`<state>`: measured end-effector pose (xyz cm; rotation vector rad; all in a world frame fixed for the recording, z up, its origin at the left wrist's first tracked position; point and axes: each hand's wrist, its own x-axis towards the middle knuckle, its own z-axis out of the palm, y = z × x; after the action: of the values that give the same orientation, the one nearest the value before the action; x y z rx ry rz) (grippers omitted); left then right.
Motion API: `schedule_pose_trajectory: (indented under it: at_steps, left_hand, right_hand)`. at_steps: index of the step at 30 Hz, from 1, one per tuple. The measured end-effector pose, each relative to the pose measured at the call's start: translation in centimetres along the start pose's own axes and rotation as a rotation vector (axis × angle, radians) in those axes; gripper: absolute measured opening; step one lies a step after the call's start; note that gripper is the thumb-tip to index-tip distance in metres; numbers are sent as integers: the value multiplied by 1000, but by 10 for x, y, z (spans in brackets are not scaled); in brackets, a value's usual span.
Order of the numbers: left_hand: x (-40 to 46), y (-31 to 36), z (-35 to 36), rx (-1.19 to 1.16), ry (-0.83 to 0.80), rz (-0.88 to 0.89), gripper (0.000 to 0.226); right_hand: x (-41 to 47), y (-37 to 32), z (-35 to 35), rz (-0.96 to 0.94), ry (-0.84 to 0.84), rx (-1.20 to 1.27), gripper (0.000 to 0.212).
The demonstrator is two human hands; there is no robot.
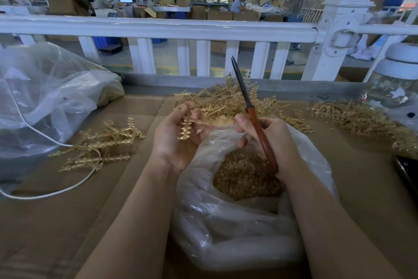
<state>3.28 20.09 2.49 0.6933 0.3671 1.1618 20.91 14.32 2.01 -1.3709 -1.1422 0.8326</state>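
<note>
My left hand [178, 138] is palm up over an open plastic bag [237, 229] and holds a tan plastic sprue [186, 128] with small toothed parts along it. My right hand [269, 141] grips scissors [250, 109] with red-brown handles, their dark blades closed and pointing up and away. The thumb of that hand touches the sprue's right end. The bag holds a heap of small tan cut-off pieces [244, 174].
Cardboard [56, 222] covers the table. Piles of tan sprues lie at the left [99, 145], behind my hands [226, 98] and at the right [357, 118]. A large clear bag [45, 98] and a white cable [49, 193] sit at the left. A white railing [158, 28] stands behind.
</note>
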Motion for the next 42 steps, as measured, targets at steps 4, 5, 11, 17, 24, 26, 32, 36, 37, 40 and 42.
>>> schedule_pose_trajectory:
  at_steps: [4,5,11,17,24,26,32,36,37,40,42]
  left_hand:
    - [1,0,-1,-85,-10,-15,24]
    - [1,0,-2,-102,-15,-7,24]
    - [-1,0,-1,-144,-79,3,16]
    - [-2,-1,1,-171,-130,-17,12]
    - [-3,-3,4,-152,-204,-30,12]
    - [-3,-3,3,-127,-217,-34,15]
    - [-3,-1,0,-117,-228,-65,24]
    - [-3,1,-1,-138,-211,-103,27]
    - [-2,1,-1,-128,-196,-111,29]
    - [-1,1,-1,-108,-136,-129,33]
    - [-1,2,0,-113,-120,-132,31]
  right_hand:
    - [-2,-2,-3,10,-49,89,57]
    - [-1,-1,-3,19,-57,95,56]
    - [0,1,-5,59,-50,116,51]
    - [1,2,-7,79,-109,152,54]
    - [0,-3,-8,109,-265,124,30]
    - [-1,-4,-7,100,-284,111,24]
    - [0,1,-2,64,-266,170,22]
    - [2,2,-3,-18,-209,258,16]
    - [2,2,-3,-26,-182,281,18]
    - [3,1,-2,-39,-107,348,24]
    - [3,1,-2,-44,-83,369,20]
